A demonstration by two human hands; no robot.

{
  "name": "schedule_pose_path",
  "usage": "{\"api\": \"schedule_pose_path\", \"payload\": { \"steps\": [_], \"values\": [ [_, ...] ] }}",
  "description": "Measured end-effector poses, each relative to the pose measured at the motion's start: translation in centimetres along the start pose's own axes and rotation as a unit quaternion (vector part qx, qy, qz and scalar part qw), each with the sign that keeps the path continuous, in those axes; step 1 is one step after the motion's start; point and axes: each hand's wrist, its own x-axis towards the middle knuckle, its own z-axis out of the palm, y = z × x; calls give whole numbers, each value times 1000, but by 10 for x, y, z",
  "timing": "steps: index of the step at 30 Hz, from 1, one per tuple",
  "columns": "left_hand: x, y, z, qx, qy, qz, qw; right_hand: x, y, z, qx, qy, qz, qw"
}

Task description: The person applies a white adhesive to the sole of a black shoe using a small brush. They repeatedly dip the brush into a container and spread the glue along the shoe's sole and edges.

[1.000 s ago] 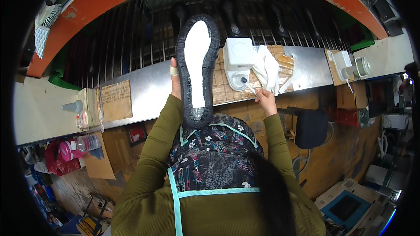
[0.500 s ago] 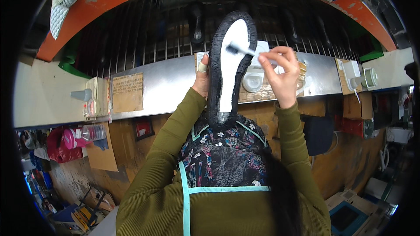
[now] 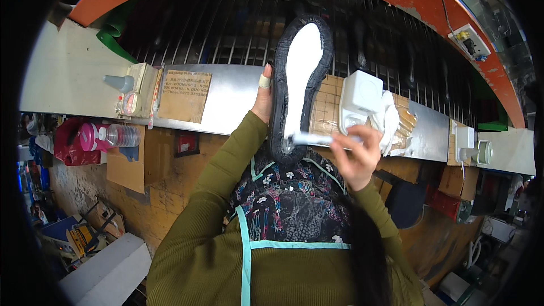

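Left hand (image 3: pixel 263 99): closed around the left edge of the shoe sole (image 3: pixel 298 88), thumb up along its rim with a pale bandage on it.
Shoe sole: held upright in the middle of the view, over the far edge of the metal bench (image 3: pixel 238 102); black rim, white inner face turned toward the person, toe end far, heel end near.
Right hand (image 3: pixel 357 153): fingers curled shut on a small brush (image 3: pixel 314 139), just right of the heel.
Brush: lies level, its left tip touching the lower part of the white face near the heel.
White container (image 3: pixel 360 99): sits on the bench just right of the sole, with a white cloth (image 3: pixel 391 119) beside it.
Cardboard label (image 3: pixel 184 95): flat on the bench, left of the left hand.
Small bottle (image 3: pixel 119 83): at the far left of the bench, next to a pale box.
Rack of dark bars (image 3: pixel 215 28): runs behind the bench, under an orange arch.
Pink bottle (image 3: pixel 90 136): below the bench on the left.
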Motion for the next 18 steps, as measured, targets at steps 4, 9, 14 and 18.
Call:
{"api": "schedule_pose_path", "payload": {
  "steps": [4, 9, 14, 18],
  "values": [
    [0, 11, -15, 65, -44, 26, 997, 65, 21, 30, 7, 6, 102, 995],
    [0, 16, -44, 26, -60, 18, 998, 127, 50, 65, 35, 63, 140, 988],
    [-7, 26, -68, 0, 43, 20, 999, 123, 44, 97, -107, 70, 12, 992],
    [-4, 35, -103, -64, 68, 10, 996, 92, 32, 124, -43, -21, 20, 999]
  ]
}}
